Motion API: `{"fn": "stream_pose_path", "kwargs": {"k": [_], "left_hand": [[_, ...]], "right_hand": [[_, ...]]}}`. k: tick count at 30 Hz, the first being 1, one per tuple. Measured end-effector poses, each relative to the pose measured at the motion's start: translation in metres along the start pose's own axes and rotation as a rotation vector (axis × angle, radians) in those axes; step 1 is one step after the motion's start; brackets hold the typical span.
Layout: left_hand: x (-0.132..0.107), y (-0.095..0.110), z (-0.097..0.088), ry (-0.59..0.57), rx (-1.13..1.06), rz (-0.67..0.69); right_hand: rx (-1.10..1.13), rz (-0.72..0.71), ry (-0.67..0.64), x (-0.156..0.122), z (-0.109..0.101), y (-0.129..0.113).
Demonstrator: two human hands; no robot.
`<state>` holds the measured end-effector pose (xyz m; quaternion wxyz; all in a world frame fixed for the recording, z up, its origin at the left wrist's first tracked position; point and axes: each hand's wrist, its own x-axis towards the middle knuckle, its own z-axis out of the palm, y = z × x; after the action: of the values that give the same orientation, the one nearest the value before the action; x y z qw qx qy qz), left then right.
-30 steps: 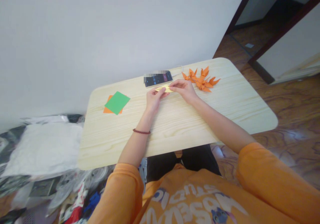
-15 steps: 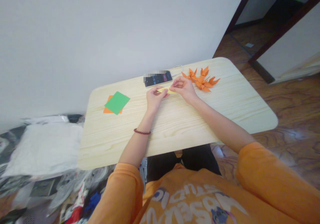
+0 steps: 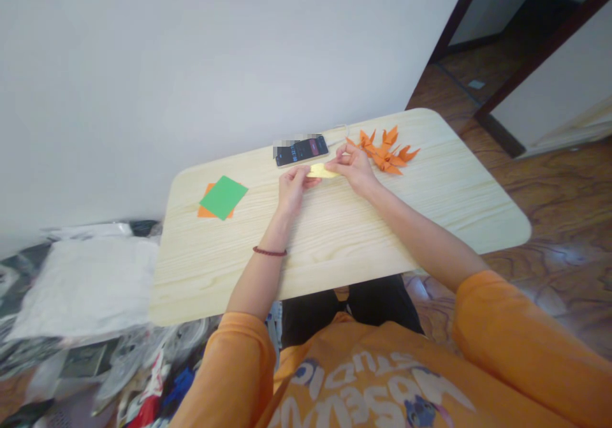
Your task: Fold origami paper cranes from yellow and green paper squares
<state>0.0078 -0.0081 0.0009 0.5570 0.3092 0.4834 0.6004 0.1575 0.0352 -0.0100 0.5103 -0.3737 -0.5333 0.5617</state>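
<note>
Head view looks down on a strip of folded yellow paper [image 3: 321, 171] gripped between both hands over a pale wooden table [image 3: 406, 236]. Its long axis runs crosswise, from one hand to the other, and from this angle I cannot tell whether it touches the wood. The left hand [image 3: 292, 189] pinches the strip's left end and the right hand [image 3: 351, 166] pinches its right end, so the two hands are apart, with only the paper bridging them. Neither hand is clearly nearer. Just beyond the left hand lies a black phone [image 3: 301, 151], and a cable runs from it. Orange paper cranes [image 3: 385, 155] sit in a cluster just beyond the right hand's fingers. Well to the left, a green card [image 3: 224, 197] lies on an orange sheet [image 3: 205, 203]. A red bead bracelet [image 3: 269, 251] circles the left wrist. Off the table's left edge, a white padded bag [image 3: 81, 287] rests among heaped clothes [image 3: 138, 364].
</note>
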Motion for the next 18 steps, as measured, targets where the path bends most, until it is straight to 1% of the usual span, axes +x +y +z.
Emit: {"fn": "stream_pose_path", "kwargs": {"k": [3, 7, 9, 14, 18], "left_hand": [[-0.003, 0.001, 0.0, -0.004, 0.017, 0.003], [-0.008, 0.0, 0.001, -0.044, 0.077, 0.063], [-0.009, -0.002, 0.001, -0.051, 0.076, 0.074], [-0.007, -0.004, 0.001, -0.039, 0.071, 0.082], [-0.006, -0.002, 0.0, -0.027, 0.096, 0.087]], "right_hand": [[-0.008, -0.038, 0.053, 0.0, 0.0, 0.001], [-0.059, -0.086, 0.079, -0.002, 0.0, -0.002], [-0.093, -0.113, 0.066, -0.003, 0.001, -0.005], [-0.13, -0.152, -0.014, -0.009, 0.006, -0.013], [-0.179, -0.181, -0.017, -0.013, 0.007, -0.015]]}}
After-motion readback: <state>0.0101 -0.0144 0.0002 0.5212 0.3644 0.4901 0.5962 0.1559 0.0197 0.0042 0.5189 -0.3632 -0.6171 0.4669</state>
